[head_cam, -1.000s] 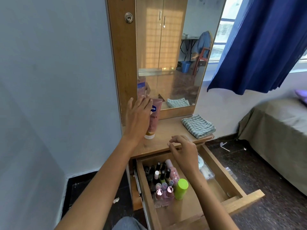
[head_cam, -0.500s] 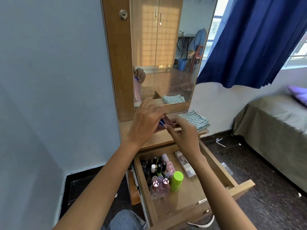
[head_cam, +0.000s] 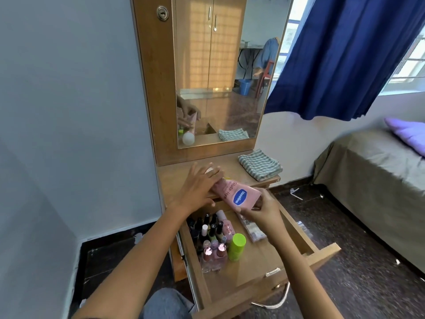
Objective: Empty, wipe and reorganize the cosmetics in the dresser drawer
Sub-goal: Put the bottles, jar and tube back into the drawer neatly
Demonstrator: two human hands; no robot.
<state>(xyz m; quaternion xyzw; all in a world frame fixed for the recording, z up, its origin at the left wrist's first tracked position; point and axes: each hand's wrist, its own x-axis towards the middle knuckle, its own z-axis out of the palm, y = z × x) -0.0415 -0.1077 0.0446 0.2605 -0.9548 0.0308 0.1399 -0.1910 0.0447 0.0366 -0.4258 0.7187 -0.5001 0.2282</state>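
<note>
Hands share one pink tube — left hand flat over its cap end, right hand pinching its base.

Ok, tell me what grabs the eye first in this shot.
The pink Vaseline lotion tube stands out, held tilted above the open drawer: the left hand lies over its cap end and the right hand pinches its crimped end. Next comes the lime-green capped bottle standing in the drawer beside a cluster of nail polish bottles. A folded checked cloth lies on the dresser top, right of the hands.
</note>
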